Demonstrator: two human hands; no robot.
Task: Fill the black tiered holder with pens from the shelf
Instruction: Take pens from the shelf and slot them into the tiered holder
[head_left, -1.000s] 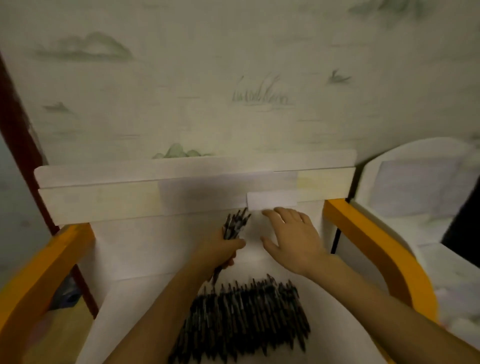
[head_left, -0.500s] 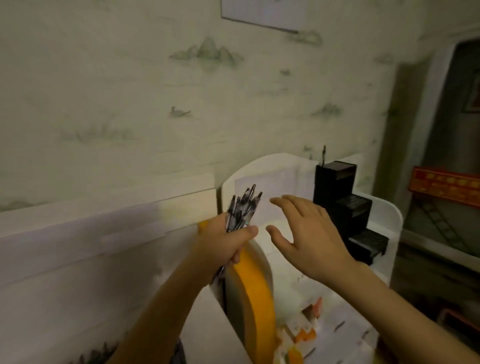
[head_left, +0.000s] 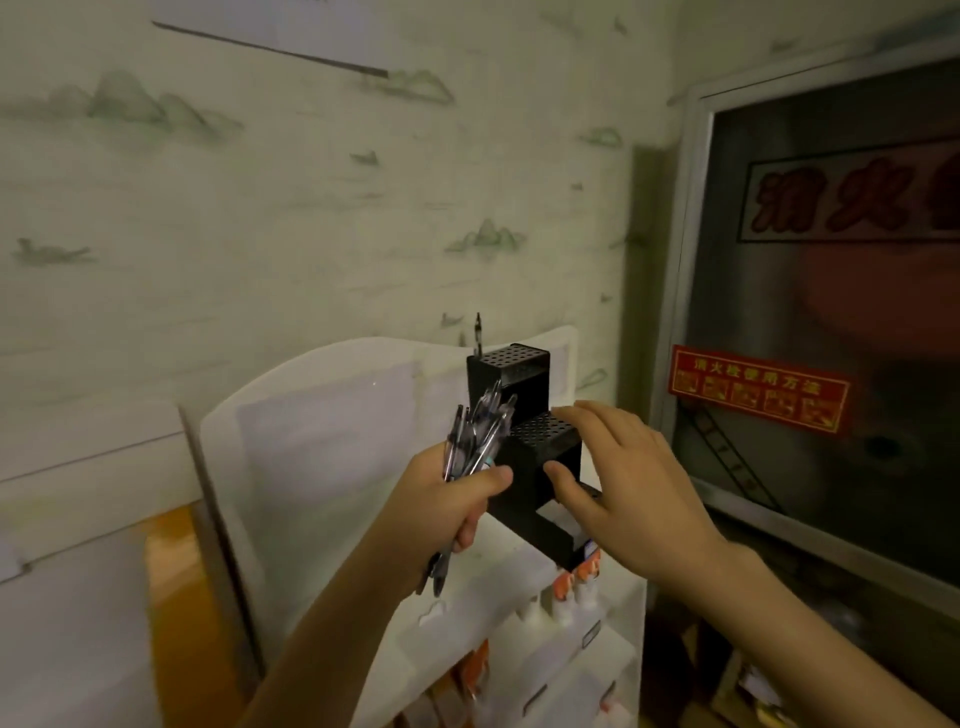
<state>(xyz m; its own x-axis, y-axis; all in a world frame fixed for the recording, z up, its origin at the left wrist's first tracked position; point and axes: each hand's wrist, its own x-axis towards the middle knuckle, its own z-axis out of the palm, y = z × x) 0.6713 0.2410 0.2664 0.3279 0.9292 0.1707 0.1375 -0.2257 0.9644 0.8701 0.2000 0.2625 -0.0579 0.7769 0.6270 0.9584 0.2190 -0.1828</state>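
Your left hand (head_left: 457, 499) is fisted around a bundle of pens (head_left: 475, 436), tips fanned upward, just left of the black tiered holder (head_left: 524, 415). Your right hand (head_left: 628, 483) hovers with its fingers (head_left: 582, 415) spread and holding nothing, over the middle tier, thumb at its front face. The holder stands on a white shelf unit (head_left: 519, 566) near the right edge. One pen (head_left: 478, 332) stands in the top tier; the wall is close behind.

Tiered holder (head_left: 540, 457) on white shelf unit (head_left: 519, 571); pen bundle (head_left: 475, 436) left, one pen (head_left: 478, 332) in top tier.
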